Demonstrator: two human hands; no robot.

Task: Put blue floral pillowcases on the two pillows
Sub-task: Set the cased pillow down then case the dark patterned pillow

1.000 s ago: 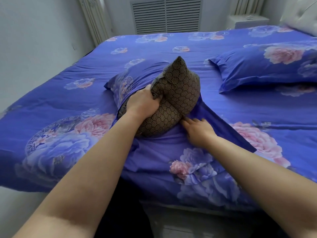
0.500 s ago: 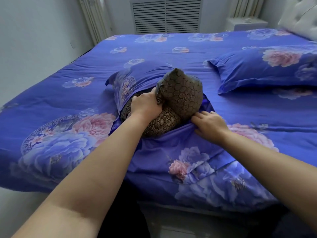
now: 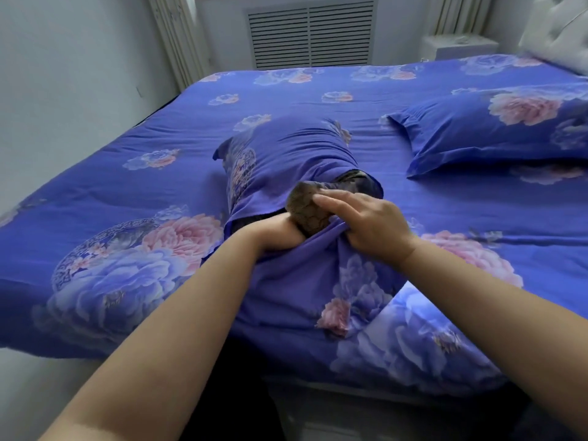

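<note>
The right hand [image 3: 370, 227] pinches the pillowcase [image 3: 286, 160] hem with curled fingers, while the left hand [image 3: 276, 232] is buried inside the opening — its grip can't be seen. Best to draw the hem toward the body while pushing the brown pillow [image 3: 307, 208] deeper. Its exposed corner lies just beyond both hands; farther right rests the finished pillow [image 3: 496, 128].

We find no readable text, label, brand, number or sign anywhere in this view; nothing printed shows letters at all.
</note>
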